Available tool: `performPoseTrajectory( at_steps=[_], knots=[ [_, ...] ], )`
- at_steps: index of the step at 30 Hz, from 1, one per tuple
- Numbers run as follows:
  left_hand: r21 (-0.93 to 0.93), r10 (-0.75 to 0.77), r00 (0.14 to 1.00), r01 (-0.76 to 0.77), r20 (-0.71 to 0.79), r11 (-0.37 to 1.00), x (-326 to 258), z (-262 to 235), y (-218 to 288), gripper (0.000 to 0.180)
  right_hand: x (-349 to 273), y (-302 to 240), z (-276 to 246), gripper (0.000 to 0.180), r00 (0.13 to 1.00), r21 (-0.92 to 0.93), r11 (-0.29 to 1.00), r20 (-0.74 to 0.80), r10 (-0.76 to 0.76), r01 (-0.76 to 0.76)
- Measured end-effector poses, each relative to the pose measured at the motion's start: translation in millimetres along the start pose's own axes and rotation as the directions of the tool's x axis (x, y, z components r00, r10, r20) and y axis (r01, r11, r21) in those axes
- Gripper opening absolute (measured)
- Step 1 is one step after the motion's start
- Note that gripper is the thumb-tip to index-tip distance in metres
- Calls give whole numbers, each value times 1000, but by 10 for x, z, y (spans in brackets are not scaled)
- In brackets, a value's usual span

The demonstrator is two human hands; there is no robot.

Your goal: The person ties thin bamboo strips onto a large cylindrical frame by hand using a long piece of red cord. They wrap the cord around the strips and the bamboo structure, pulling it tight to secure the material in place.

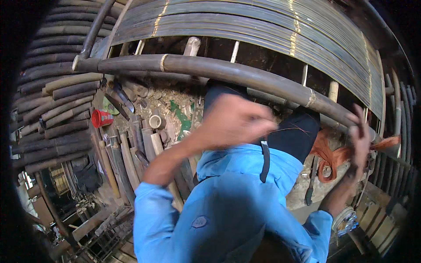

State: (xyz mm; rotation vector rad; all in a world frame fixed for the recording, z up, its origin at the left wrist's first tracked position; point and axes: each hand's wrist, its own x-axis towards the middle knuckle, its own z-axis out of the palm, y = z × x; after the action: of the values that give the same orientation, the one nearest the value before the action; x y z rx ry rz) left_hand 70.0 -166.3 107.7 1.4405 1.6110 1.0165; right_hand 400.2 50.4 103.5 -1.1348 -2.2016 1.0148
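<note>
My left hand (237, 120) is smeared by motion above my lap, its fingers curled together. A thin reddish-brown fibre strand (291, 128) runs from its fingertips over my dark trousers. On the other side, my right hand (360, 140) is raised beside the right end of a thick dark bamboo pole (228, 72), somewhat blurred, with fingers stretched and apart. Nothing shows in that hand. Below it hangs a loose bundle of orange-brown fibre (325, 160). Beyond the pole lies a panel of narrow dark slats (228, 22), crossed by rows of pale lashing.
Cut bamboo lengths (125, 162) stand at the left, near a red cup (101, 118) and a broad blade (125, 97). Dark poles (57, 57) are stacked behind them. A dark-handled tool (310, 184) lies by my right forearm. Shavings (169, 94) litter the ground.
</note>
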Motion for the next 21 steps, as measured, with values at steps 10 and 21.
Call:
performPoseTrajectory(
  at_steps=[10,21],
  knots=[
    [-123,-95,995,94,-6,988,70,-133,-341,21,-487,678,-632,23,841,496,826,-297,452,-269],
    [-851,-626,585,-269,-516,451,-502,-625,-2826,81,-900,1603,-1220,39,559,705,695,-521,645,-144]
  ],
)
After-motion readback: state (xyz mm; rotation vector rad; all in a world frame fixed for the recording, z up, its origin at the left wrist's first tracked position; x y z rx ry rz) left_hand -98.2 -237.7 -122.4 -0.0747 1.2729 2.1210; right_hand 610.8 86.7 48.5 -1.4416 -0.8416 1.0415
